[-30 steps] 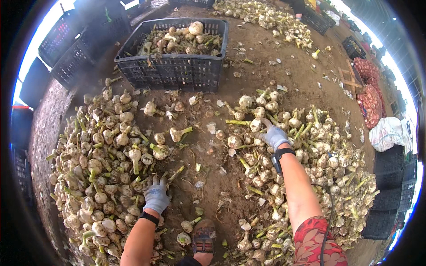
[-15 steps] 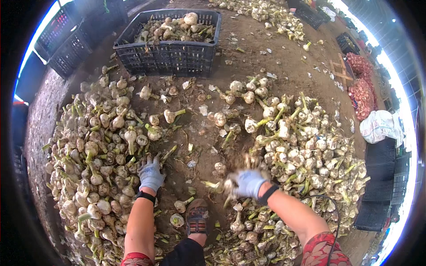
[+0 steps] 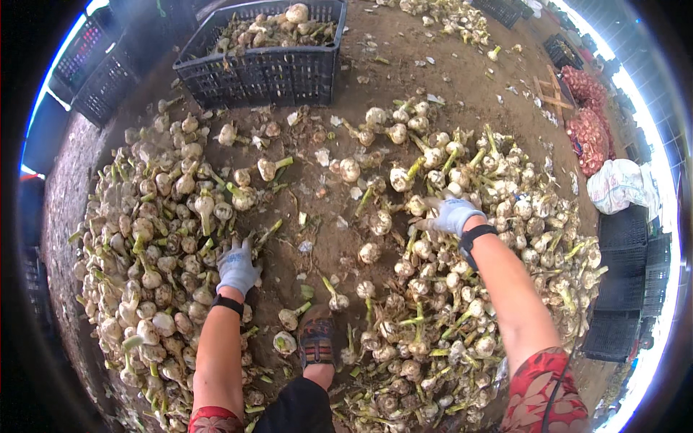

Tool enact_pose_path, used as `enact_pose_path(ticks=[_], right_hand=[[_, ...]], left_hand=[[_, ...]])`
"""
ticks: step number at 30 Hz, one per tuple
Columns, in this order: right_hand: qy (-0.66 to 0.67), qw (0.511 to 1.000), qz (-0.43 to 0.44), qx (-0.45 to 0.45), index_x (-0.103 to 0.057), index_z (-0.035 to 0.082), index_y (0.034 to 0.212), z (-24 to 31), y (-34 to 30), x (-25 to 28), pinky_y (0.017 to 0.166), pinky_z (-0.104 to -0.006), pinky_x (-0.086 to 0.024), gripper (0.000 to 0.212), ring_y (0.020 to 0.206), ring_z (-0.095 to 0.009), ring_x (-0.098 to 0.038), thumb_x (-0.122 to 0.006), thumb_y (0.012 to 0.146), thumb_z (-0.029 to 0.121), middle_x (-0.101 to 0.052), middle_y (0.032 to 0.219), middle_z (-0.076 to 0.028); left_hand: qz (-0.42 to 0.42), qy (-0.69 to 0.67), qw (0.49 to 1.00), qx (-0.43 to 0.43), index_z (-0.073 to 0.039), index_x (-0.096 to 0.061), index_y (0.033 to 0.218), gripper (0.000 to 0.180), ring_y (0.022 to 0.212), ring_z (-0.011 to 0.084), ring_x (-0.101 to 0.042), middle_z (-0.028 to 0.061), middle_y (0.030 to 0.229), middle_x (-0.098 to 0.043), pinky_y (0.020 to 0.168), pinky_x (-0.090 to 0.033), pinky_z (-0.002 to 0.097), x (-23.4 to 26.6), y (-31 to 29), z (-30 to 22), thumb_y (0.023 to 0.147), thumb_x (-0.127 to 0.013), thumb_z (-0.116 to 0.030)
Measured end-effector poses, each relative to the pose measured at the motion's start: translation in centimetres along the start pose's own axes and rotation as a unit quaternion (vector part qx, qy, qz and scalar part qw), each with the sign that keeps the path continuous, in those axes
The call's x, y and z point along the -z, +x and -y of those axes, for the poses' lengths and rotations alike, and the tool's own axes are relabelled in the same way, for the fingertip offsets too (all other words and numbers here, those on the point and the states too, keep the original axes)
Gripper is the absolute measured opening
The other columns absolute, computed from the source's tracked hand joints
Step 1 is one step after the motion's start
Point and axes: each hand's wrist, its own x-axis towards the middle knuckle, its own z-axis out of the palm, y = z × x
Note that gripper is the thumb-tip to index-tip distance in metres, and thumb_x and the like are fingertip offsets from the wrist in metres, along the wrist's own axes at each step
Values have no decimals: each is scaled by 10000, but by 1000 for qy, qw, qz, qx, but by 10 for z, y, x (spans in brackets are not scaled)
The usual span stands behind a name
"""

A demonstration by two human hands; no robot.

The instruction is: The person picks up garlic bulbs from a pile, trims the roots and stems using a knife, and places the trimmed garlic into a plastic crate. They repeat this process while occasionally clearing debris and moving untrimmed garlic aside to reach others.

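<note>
Both my hands wear pale, dirt-stained work gloves. My left hand rests at the inner edge of the left heap of garlic bulbs, its fingers apart among the bulbs and cut stems. Over the upper inner edge of the right garlic heap, my right hand reaches with fingers stretched out to the left, touching or just above the bulbs; I make out nothing held in it. A loose garlic bulb lies on the soil between the heaps.
A black plastic crate partly filled with garlic stands at the far side. My shoe is planted between the heaps. Red net sacks, a white sack and black crates line the right. More garlic lies far off.
My right hand has swept away from me and to the right, over the right heap. Bulbs near its former spot now lie differently. My left hand stays almost in place.
</note>
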Motion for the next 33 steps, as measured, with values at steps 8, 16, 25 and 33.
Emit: enact_pose_path(ticks=[8,16,25,33], right_hand=[[33,997,64,40,-425,212,1439,16,-59,-54,1131,-445,-317,775,1337,-393,-404,-539,832,682,-121,1585,-176],[-200,948,206,135,-377,111,1447,3,-175,-138,899,-403,-510,684,1110,-324,-614,-480,888,491,-400,1456,-231],[-195,937,34,286,-512,187,1361,120,-69,-136,906,-410,-517,560,1112,-332,-616,-563,815,71,-425,1433,-202],[576,817,-23,9,-598,116,1141,37,-68,-120,588,-281,-529,266,731,-113,-627,-573,937,285,-662,836,-52]], left_hand=[[-51,-7,998,36,-151,-467,1341,747,1288,391,-435,142,1385,-452,1003,-434,502,-15,-17,-7,700,-801,-340],[-72,-168,983,18,-141,-480,1326,719,1259,443,-454,200,1453,-393,1026,-402,498,-57,-66,-68,699,-804,-282],[-65,-197,977,-51,-90,-613,1097,504,1179,452,-492,198,1286,-521,951,-451,494,-51,-64,-72,676,-801,-296],[-67,-164,982,-66,-91,-623,1071,443,1144,430,-529,195,1250,-544,945,-447,502,-60,-83,-57,689,-785,-249]])
